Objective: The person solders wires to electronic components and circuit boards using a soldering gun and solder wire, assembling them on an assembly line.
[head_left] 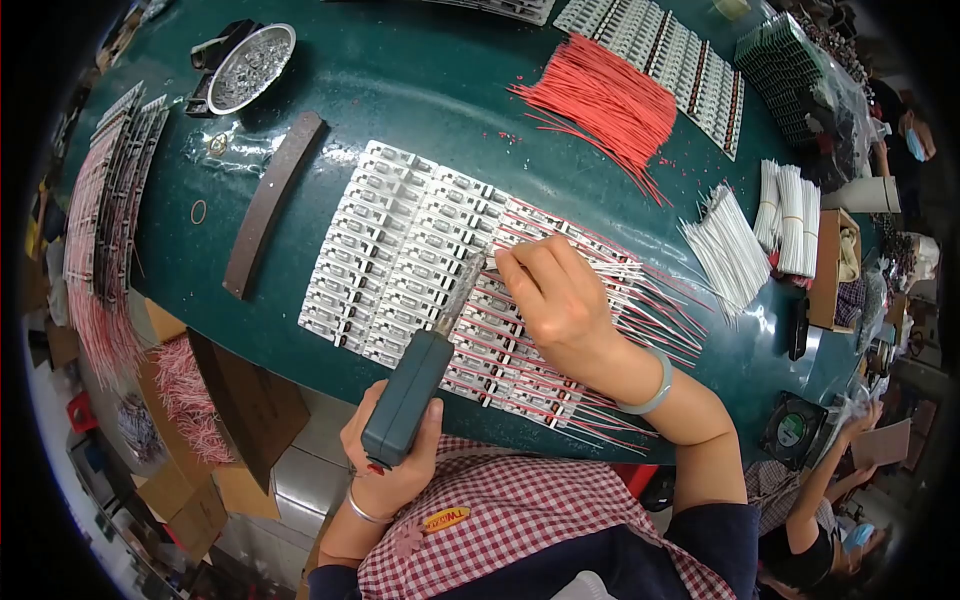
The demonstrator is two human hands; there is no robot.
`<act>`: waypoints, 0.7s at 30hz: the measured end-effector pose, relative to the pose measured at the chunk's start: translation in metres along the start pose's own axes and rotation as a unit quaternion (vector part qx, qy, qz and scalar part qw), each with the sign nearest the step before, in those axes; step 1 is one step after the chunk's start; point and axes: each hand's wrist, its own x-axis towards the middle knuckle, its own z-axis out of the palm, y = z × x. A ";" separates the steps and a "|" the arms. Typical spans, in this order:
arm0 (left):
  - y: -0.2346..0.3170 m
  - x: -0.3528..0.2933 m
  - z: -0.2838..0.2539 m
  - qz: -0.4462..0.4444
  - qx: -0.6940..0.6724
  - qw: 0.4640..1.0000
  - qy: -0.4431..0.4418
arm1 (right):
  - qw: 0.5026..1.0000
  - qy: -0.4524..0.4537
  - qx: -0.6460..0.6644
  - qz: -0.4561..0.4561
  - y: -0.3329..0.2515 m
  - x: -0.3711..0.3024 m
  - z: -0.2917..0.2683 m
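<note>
My left hand (388, 487) is wrapped around a dark green soldering gun (408, 392). Its narrow front end points up and away over a panel of small white circuit boards (375, 255). My right hand (556, 300) is closed in a pinch at the middle of the panel, close to the gun's tip. White wires (618, 268) come out from behind its fingers; the pinched ends are mostly hidden. Red and white wires (650, 325) trail rightward from the right-hand rows of boards. The left-hand rows carry small parts and no wires.
Loose red wires (610, 100) lie beside another board panel (690, 75) at the back. White wire bundles (728, 250) sit at right. A curved brown bar (275, 205) and a metal dish (253, 68) are at left, near stacked wired panels (100, 210). Co-workers sit at far right.
</note>
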 end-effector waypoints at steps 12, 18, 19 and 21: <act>-0.010 -0.010 0.000 0.016 0.000 1.000 0.022 | 1.000 -0.002 -0.018 -0.003 -0.002 0.001 0.000; -0.014 -0.017 0.000 -0.008 -0.019 0.999 0.030 | 1.000 0.000 -0.015 -0.002 -0.002 0.001 0.000; -0.015 -0.019 -0.001 -0.027 -0.025 0.999 0.029 | 1.000 0.001 -0.012 0.000 -0.003 0.001 0.000; -0.018 -0.022 -0.002 -0.029 -0.023 0.999 0.030 | 1.000 0.002 -0.010 0.001 -0.005 0.002 -0.003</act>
